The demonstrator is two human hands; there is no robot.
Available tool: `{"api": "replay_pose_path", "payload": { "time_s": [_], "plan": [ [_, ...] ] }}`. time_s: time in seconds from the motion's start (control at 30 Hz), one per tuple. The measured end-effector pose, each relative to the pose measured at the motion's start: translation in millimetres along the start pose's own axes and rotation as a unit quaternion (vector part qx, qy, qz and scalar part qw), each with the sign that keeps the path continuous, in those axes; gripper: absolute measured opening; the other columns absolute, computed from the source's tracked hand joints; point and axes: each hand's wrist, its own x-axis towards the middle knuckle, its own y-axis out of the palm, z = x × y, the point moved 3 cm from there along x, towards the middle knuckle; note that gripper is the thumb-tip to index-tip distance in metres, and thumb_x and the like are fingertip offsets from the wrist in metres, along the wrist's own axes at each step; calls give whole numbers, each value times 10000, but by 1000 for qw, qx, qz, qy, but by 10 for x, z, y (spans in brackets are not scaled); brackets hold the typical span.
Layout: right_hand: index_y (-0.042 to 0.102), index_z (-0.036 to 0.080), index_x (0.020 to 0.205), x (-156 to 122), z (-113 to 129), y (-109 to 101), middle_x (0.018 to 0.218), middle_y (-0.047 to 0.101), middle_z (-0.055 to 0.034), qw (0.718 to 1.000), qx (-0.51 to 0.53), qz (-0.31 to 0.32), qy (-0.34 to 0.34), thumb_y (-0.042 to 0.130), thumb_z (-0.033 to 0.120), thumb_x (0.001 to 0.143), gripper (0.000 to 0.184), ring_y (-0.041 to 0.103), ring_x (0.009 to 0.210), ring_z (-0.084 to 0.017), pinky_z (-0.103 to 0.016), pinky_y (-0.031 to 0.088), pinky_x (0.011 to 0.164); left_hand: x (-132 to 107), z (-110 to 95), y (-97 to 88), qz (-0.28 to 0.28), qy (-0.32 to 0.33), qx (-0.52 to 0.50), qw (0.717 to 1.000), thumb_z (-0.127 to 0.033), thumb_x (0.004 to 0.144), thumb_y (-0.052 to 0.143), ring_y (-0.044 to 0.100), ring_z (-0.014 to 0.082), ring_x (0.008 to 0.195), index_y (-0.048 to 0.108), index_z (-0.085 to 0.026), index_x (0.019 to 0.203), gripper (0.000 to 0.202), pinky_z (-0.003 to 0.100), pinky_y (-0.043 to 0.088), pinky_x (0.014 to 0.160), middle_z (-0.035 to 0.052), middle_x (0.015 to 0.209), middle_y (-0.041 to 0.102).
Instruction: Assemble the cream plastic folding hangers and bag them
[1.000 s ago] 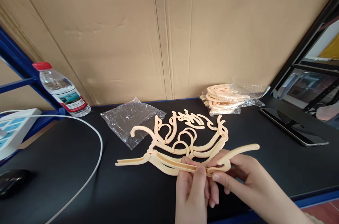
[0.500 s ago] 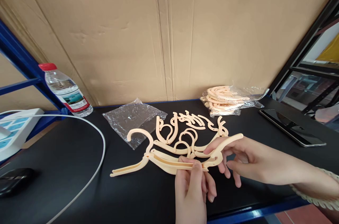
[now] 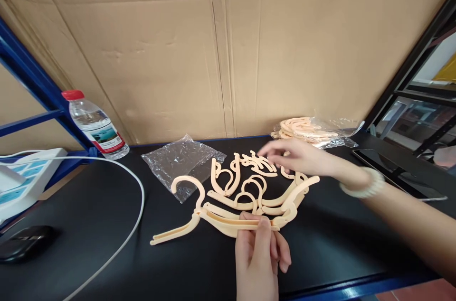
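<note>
My left hand (image 3: 257, 256) is closed, pinching one arm of a cream plastic folding clothes hanger (image 3: 180, 232) between thumb and fingers. The hanger's hook curves up at the left, and more cream hanger pieces (image 3: 301, 192) meet its right end beyond my fingertips. My right hand (image 3: 299, 156) reaches over the back of the black table, fingers stretched out and partly blurred. Beneath and beside its fingertips lies a cluster of small cream hanger parts (image 3: 263, 168). Folded hangers (image 3: 226, 192) and curved hanger pieces lie between my two hands.
A clear plastic bag (image 3: 178, 163) lies flat behind the hangers. Bagged hanger parts (image 3: 302, 130) rest against the cardboard wall. A phone (image 3: 388, 170) is at right. On the left are a water bottle (image 3: 98, 127), a power strip (image 3: 32, 182), a white cable (image 3: 137, 206) and a mouse (image 3: 26, 243).
My right hand has left the right end of the hanger and moved back over the small parts. My left hand keeps its hold on the hanger in nearly the same place.
</note>
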Motion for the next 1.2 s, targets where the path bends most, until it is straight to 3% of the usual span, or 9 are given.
{"api": "replay_pose_path", "payload": {
  "time_s": [0.03, 0.13, 0.23, 0.37, 0.5, 0.8, 0.93, 1.03, 1.2],
  "plan": [
    [642, 110, 1137, 227, -34, 28, 930, 699, -95, 995, -94, 6, -35, 397, 206, 974, 309, 652, 767, -178, -294, 519, 659, 1, 0, 2, -2, 0, -1, 1000, -456, 623, 850, 456, 59, 383, 525, -161, 667, 441, 154, 277, 385, -113, 426, 371],
    [721, 127, 963, 916, -112, 223, 987, 699, -93, 981, -150, 83, -91, 551, 126, 909, 178, 630, 939, -212, -357, 469, 884, 14, 4, -5, -1, 3, -10, 1000, -490, 604, 853, 448, 57, 366, 519, -159, 655, 473, 151, 263, 370, -112, 422, 372],
    [714, 131, 910, 1427, -158, 451, 920, 696, -56, 953, -186, 204, -124, 679, 148, 846, 75, 644, 916, -211, -366, 498, 865, 36, 18, -31, -5, 7, -14, 1000, -526, 569, 859, 445, 66, 341, 531, -156, 657, 502, 153, 250, 348, -112, 400, 367],
    [612, 149, 1159, 1724, -234, 620, 1152, 643, -75, 908, -216, 336, -127, 611, 314, 935, 279, 654, 948, -209, -399, 560, 797, 56, 48, -57, -23, 6, -10, 1000, -550, 546, 862, 444, 74, 314, 551, -152, 663, 518, 158, 259, 334, -114, 372, 360],
    [595, 156, 1202, 1777, -276, 644, 1202, 622, -85, 884, -228, 388, -124, 607, 314, 936, 309, 644, 990, -225, -415, 556, 820, 64, 74, -63, -54, -7, -10, 998, -573, 539, 854, 451, 72, 314, 536, -161, 645, 531, 159, 287, 338, -110, 374, 370],
    [605, 150, 1173, 1751, -295, 690, 1157, 638, -78, 884, -229, 382, -143, 603, 318, 940, 287, 653, 957, -213, -404, 560, 805, 83, 79, -67, -45, 1, -16, 999, -556, 575, 844, 455, 75, 314, 543, -159, 667, 507, 160, 293, 328, -106, 381, 388],
    [638, 134, 1067, 1728, -295, 673, 1009, 677, -51, 902, -231, 321, -174, 612, 304, 935, 217, 660, 853, -176, -357, 549, 763, 75, 72, -69, -54, -3, -22, 998, -566, 559, 849, 459, 73, 313, 563, -152, 690, 520, 154, 299, 328, -110, 383, 388],
    [685, 132, 963, 1676, -256, 647, 881, 705, -47, 912, -240, 262, -204, 649, 217, 895, 115, 641, 773, -157, -280, 476, 708, 74, 65, -55, -49, -7, -26, 998, -554, 547, 859, 460, 74, 302, 534, -157, 640, 522, 155, 301, 326, -108, 374, 384],
    [713, 149, 787, 1573, -166, 665, 839, 724, -100, 899, -282, 213, -258, 596, 96, 877, 157, 617, 835, -224, -316, 374, 688, 79, 78, -51, -46, -4, -43, 998, -530, 549, 870, 453, 70, 289, 515, -157, 596, 517, 156, 300, 323, -106, 366, 376]
  ]
}}
